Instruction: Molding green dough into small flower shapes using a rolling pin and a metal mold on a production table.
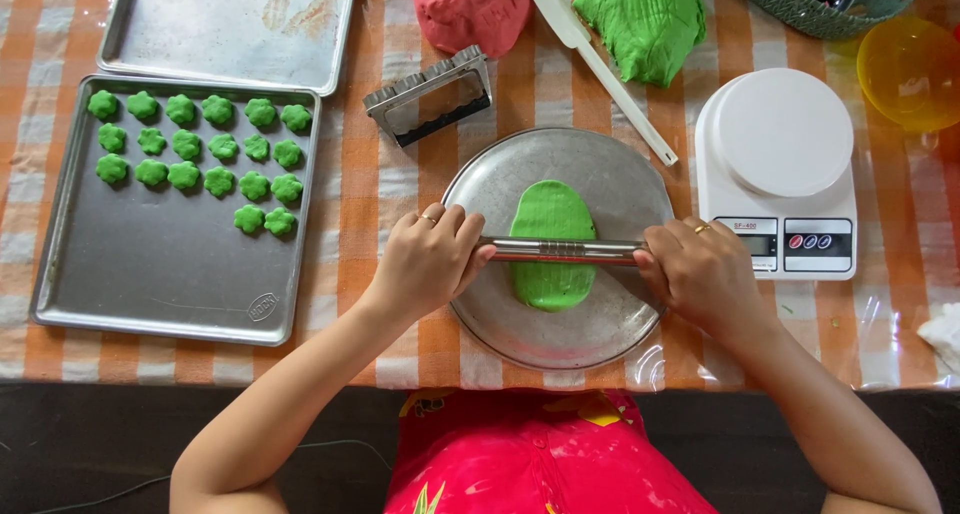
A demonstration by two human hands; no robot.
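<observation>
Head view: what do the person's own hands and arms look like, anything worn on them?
Both arms are bare, with no sleeves, gloves or watch in view. The left hand wears a thin gold-coloured ring on one finger. The right hand wears a similar gold-coloured ring. Nails look short and unpainted. Below, a bright pink garment with yellow print shows.

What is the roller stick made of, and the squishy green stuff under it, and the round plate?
The rolling pin looks like shiny metal: it glints silver. The green sheet seems soft dough or clay: matte and pressed flat. The round plate looks like dull, scuffed metal, grey with scratches.
</observation>
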